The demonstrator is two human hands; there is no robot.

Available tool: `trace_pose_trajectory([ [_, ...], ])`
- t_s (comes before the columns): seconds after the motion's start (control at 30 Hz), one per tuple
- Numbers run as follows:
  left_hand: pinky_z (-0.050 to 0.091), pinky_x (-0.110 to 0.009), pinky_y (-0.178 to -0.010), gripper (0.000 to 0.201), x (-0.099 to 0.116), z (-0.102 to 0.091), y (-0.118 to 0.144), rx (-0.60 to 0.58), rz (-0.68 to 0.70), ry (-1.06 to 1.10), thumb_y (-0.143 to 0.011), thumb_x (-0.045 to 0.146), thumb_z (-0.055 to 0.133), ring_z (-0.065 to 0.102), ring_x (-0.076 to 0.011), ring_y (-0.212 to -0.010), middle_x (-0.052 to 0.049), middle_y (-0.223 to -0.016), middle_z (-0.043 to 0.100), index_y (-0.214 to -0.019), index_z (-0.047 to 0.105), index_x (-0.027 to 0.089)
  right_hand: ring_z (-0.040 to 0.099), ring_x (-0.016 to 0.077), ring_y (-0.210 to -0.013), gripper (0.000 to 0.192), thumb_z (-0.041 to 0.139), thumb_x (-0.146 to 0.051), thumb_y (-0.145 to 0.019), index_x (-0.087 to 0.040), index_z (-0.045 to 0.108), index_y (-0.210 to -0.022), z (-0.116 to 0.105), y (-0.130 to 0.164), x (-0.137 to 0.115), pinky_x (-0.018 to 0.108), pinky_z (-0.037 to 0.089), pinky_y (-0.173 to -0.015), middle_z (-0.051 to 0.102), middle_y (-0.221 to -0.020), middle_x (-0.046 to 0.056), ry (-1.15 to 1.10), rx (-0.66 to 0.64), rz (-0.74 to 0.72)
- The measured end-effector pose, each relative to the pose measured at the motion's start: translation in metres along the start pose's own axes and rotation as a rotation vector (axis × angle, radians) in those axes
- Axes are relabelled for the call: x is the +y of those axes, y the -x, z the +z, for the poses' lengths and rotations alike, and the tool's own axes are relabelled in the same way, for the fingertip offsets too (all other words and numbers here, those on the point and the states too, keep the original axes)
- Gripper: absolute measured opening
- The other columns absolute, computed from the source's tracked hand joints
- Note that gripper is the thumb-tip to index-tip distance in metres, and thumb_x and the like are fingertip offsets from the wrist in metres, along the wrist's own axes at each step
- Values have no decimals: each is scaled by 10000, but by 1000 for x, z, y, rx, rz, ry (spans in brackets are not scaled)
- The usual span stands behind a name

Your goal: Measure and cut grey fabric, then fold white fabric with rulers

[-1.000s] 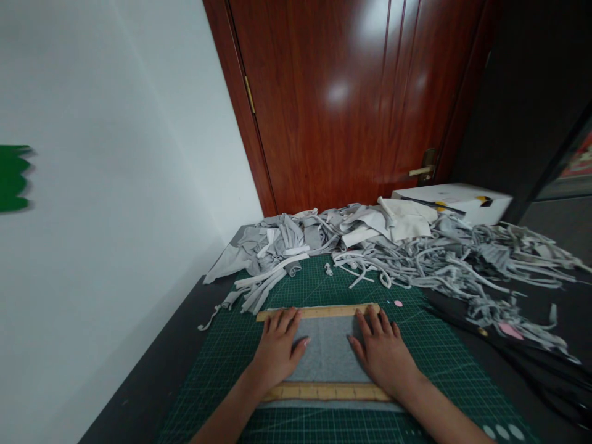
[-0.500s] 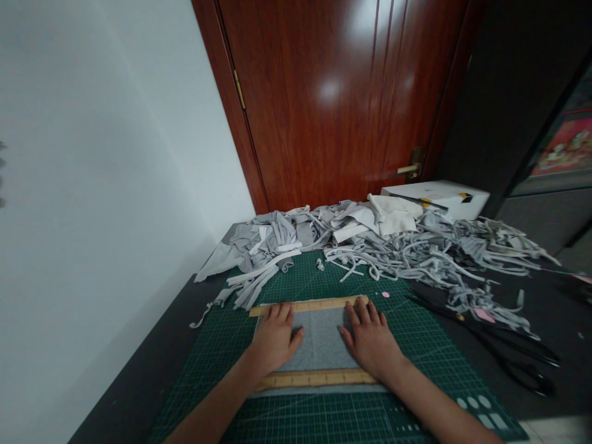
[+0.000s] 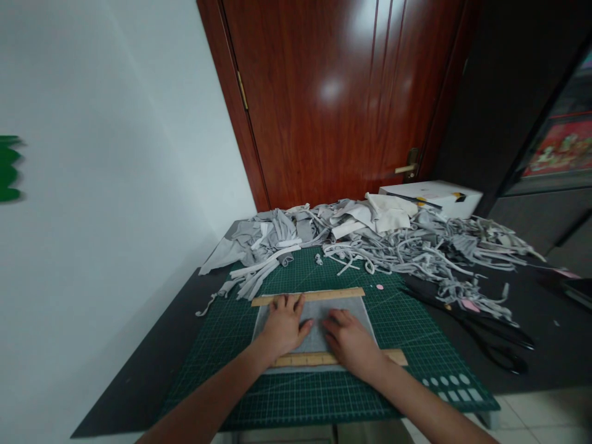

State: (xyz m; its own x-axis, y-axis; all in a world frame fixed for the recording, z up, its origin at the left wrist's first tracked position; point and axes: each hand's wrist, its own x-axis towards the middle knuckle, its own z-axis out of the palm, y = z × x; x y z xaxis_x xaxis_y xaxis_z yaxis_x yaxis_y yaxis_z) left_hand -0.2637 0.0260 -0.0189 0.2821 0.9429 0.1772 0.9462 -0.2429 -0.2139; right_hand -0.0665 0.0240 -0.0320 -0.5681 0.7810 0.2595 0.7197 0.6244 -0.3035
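Got just the head view here, looking down at a dark bench [image 3: 171, 345] with a green mat [image 3: 296, 398] on top. Can see a grey cloth [image 3: 317, 340] lying flat on that mat, right under both hands. Lying across it, one wooden ruler [image 3: 328, 295] along the far edge, sticking out past the left corner, and a second ruler [image 3: 308, 359] near the close edge, poking out on the right. For the left hand [image 3: 284, 324], a released, flat-palmed grip, pressing on the cloth with fingertips up on the far ruler. For the right hand [image 3: 351, 339], bent fingers over the cloth, wrist above the near ruler; can't tell from this angle whether pinching anything. Off to the right, some black scissors [image 3: 448, 307], partly on the mat, handles over the bench, plus a little pink disc [image 3: 380, 287] beyond the cloth. At the back, a big messy heap of grey and white scraps [image 3: 398, 246], some strips [image 3: 261, 274] trailing onto the mat, then a white box [image 3: 456, 196] and a reddish-brown door [image 3: 324, 123].
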Motion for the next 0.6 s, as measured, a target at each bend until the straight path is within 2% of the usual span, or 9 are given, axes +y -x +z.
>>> trace_pose_trajectory([
  [0.1, 370, -514, -857, 595, 1, -2, 0, -18, -4, 5, -897, 501, 405, 429, -366, -1087, -173, -1241, 491, -1414, 400, 205, 536, 186, -917, 203, 539, -112, -834, -201, 705, -909, 10, 4, -21, 290, 423, -818, 620, -952, 56, -240, -4, -138],
  [0.2, 371, -525, -856, 598, 1, -5, 1, -35, 2, 30, -897, 504, 408, 427, -374, -1093, -178, -1248, 487, -1413, 400, 203, 534, 177, -865, 245, 576, -6, -741, -198, 720, -783, 18, 8, -32, 282, 411, -766, 606, -851, 39, -386, 7, -172],
  [0.37, 361, -533, -874, 651, 3, -5, 2, -47, -4, 49, -885, 557, 404, 412, -380, -1108, -185, -1265, 479, -1426, 377, 195, 534, 175, -860, 354, 551, 55, -693, -217, 741, -816, 21, 16, -32, 288, 404, -762, 598, -840, 36, -514, 19, -158],
  [0.6, 366, -527, -872, 679, 4, -7, 1, -89, 14, 20, -902, 584, 356, 411, -385, -1121, -201, -1283, 468, -1437, 345, 167, 505, 178, -828, 322, 547, -7, -756, -234, 745, -868, 21, 25, -33, 301, 384, -746, 582, -833, 36, -452, 14, -155],
])
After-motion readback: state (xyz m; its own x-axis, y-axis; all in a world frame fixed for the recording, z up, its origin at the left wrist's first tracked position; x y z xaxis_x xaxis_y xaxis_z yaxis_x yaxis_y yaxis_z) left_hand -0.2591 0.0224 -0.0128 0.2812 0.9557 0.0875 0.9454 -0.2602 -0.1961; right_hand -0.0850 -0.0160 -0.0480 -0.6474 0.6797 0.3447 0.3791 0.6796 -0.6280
